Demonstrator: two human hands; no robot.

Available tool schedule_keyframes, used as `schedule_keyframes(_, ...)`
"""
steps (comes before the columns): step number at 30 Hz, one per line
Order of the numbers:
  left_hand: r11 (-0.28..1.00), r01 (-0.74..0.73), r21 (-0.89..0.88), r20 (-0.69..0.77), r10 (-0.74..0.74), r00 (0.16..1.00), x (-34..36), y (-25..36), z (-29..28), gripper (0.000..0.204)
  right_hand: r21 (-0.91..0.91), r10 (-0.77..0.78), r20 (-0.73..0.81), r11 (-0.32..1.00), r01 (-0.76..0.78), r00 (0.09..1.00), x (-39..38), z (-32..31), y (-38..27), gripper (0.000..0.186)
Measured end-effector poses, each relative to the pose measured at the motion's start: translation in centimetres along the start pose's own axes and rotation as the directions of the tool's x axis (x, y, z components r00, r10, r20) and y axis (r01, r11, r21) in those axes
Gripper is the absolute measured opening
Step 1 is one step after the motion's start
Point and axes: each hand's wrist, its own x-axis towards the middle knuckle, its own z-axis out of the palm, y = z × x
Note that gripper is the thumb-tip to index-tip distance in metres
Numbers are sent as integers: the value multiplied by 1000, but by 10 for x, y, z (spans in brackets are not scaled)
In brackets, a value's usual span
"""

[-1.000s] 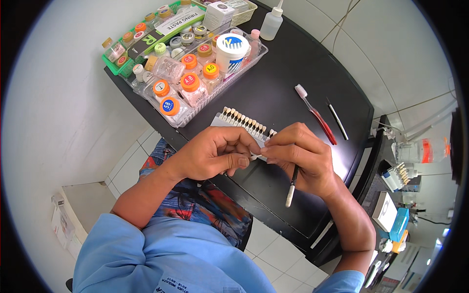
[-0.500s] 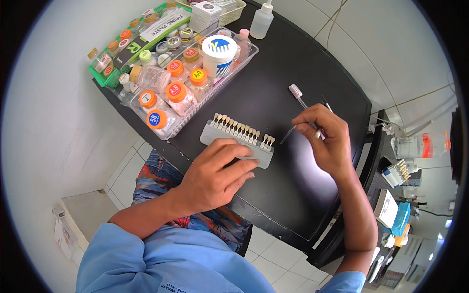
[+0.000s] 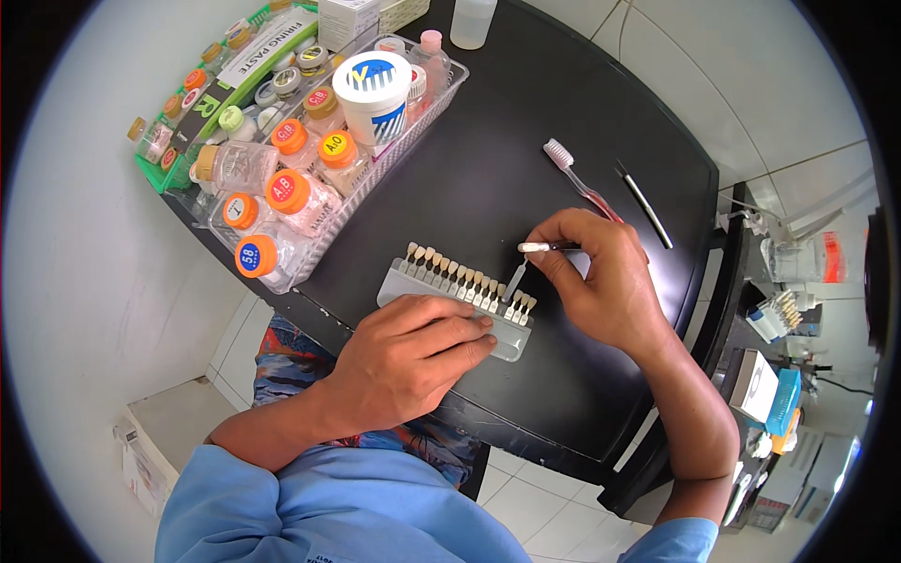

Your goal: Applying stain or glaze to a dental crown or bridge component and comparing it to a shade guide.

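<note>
A grey tooth shade guide lies tilted on the black table, carrying a row of tooth-shaped tabs. My left hand is closed over its near edge, fingers bent onto its face and the thumb hidden. Above the guide's right end, my right hand pinches a white tooth-shaped piece on a dark stem. From the same fingers a slim grey shade tab reaches down to the row; whether it sits in the holder I cannot tell.
A clear basket of orange-capped jars and a white tub stands at the far left. Beyond my right hand lie a toothbrush and a thin pen-like tool. A squeeze bottle stands at the back.
My right hand has come left to the guide, bringing the grey tab to the row and turning the white tooth-shaped piece leftward. The left hand stays on the guide. The view has shifted.
</note>
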Motion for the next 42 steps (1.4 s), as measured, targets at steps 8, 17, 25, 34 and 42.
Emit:
schedule_keyframes(8,999,-18,-37,10,19,1000,1,-2,-1,24,-16,36,93,999,-35,995,-1,2,1,9)
schedule_keyframes(17,998,-13,-58,18,14,1000,0,-1,-2,25,31,157,75,987,-160,985,1,-1,-8,12)
schedule_keyframes(25,997,-17,-70,25,19,1000,0,-2,-2,27,-3,102,110,995,-102,989,-3,5,-3,13)
schedule_keyframes(34,997,10,-72,14,-9,1000,1,-1,-2,26,-75,75,152,995,-64,986,-4,5,-4,9)
schedule_keyframes(42,998,8,-67,12,-7,1000,2,0,-2,26,-102,-96,201,988,118,975,-2,4,9,9)
